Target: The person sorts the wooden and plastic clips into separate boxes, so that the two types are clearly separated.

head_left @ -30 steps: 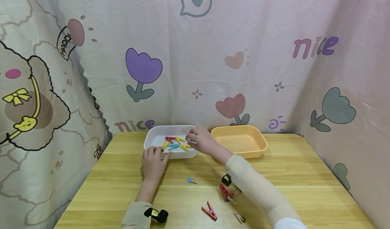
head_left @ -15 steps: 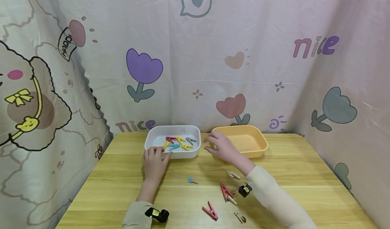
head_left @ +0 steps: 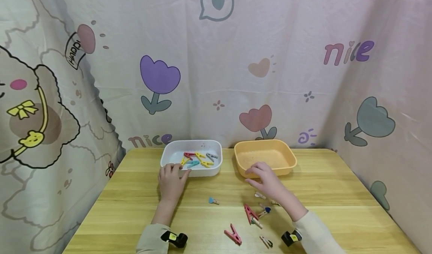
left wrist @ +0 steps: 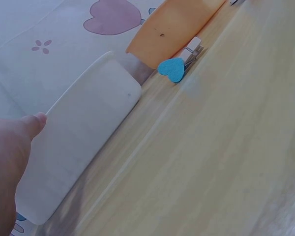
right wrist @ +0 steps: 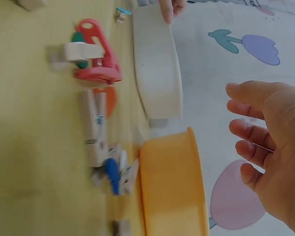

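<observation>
In the head view my left hand (head_left: 171, 184) holds the near left rim of a white plastic basin (head_left: 206, 172). Its thumb (left wrist: 37, 124) lies at the rim in the left wrist view; the other fingers are hidden there. Inside the basin are several clothespins: red, yellow, blue and a grey one (head_left: 211, 157). My right hand (head_left: 266, 179) hovers before the yellow basin (head_left: 291, 164), fingers loosely bent and holding nothing. Below it on the table lie a red clothespin (head_left: 250, 212), a pink clothespin (head_left: 233, 234) and several small wooden clothespins (head_left: 266, 241).
A wooden clothespin with a blue heart (head_left: 212, 200) lies apart, in front of the white basin. The wooden table (head_left: 114, 209) ends at a printed curtain (head_left: 209, 77) behind both basins. Black camera straps (head_left: 173, 238) circle the wrists.
My right hand has let go of the grey clothespin in the white basin. It has drawn back rightward and toward me, past the yellow basin's front. My left hand stays put.
</observation>
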`<state>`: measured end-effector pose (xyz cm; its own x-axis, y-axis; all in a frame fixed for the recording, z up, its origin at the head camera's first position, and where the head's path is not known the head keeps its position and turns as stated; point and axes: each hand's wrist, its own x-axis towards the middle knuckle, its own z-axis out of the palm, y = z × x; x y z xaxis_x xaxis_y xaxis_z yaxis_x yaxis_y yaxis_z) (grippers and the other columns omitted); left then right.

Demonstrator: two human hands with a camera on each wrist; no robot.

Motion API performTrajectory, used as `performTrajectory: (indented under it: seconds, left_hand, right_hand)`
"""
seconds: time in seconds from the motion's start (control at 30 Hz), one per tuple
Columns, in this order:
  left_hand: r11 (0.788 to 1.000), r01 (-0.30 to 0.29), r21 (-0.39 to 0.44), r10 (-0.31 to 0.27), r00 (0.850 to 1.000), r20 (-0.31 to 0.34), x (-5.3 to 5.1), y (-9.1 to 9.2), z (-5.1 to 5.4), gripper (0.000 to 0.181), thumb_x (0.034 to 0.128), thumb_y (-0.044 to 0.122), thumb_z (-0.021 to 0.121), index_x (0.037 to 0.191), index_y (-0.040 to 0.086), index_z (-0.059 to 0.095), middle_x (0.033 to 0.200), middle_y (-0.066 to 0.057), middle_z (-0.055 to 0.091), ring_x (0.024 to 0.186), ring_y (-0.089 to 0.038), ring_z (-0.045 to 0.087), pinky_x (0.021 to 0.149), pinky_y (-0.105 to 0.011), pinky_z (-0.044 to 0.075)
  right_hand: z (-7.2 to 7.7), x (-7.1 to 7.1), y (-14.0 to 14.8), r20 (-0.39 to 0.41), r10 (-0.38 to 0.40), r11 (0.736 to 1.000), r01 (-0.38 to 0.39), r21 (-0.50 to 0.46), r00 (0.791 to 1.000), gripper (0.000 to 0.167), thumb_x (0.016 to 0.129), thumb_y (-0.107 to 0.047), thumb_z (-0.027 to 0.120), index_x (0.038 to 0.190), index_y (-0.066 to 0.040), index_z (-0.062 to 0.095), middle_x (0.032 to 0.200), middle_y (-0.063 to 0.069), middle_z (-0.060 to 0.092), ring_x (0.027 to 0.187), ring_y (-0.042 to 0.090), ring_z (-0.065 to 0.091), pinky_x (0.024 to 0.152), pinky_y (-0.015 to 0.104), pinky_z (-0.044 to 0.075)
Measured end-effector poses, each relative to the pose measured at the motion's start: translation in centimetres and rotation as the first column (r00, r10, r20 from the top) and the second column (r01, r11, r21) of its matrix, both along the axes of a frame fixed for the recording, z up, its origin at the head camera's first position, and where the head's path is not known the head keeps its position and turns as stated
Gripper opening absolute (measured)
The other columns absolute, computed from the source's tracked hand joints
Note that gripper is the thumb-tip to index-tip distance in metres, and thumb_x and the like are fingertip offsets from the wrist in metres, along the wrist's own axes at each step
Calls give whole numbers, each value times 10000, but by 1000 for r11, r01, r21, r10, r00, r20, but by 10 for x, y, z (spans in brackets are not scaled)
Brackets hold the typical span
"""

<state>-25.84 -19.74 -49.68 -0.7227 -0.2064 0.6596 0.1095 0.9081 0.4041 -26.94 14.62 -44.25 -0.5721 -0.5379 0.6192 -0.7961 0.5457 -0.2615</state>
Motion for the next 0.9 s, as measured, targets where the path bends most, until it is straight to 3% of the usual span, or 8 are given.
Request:
performTrajectory:
  seconds: [0.3, 0.47, 0.67, 0.9]
  left_hand:
    - [1000, 0, -20, -1, 999, -48, 0, -1, -3, 364, 780, 350, 808, 915, 53, 646, 960, -166, 580, 956, -372, 505, 890, -505, 386]
    - [1000, 0, -25, -1, 999, -48, -1, -1, -2, 367, 786, 358, 803, 922, 55, 647, 964, -163, 580, 960, -369, 506, 893, -501, 389]
    - [1000, -3, -15, 2, 1000, -31, -1, -1, -1, 363, 795, 357, 796, 928, 55, 644, 975, -167, 579, 972, -369, 499, 901, -497, 383]
    - [1000, 2, 2, -2, 1000, -11, 0, 0, -1, 358, 800, 354, 792, 932, 56, 645, 985, -171, 578, 983, -372, 494, 909, -500, 381]
  right_hand:
    - [-16, 21, 18, -46, -27, 999, 29, 26, 999, 225, 729, -134, 830, 911, -136, 699, 904, -39, 613, 867, 106, 527, 743, 295, 454]
    - [-19, 37, 21, 23, -68, 994, 66, 88, 997, 198, 747, -158, 818, 905, -159, 698, 913, -82, 615, 879, 86, 538, 757, 302, 478]
    - [-27, 48, 23, 80, -35, 988, 23, 151, 996, 164, 763, -184, 812, 869, -163, 689, 891, -86, 616, 870, 87, 555, 754, 297, 500]
    - [-36, 52, 22, 123, -4, 981, -20, 194, 992, 139, 766, -187, 808, 797, -181, 673, 828, -90, 581, 783, 21, 462, 673, 221, 437]
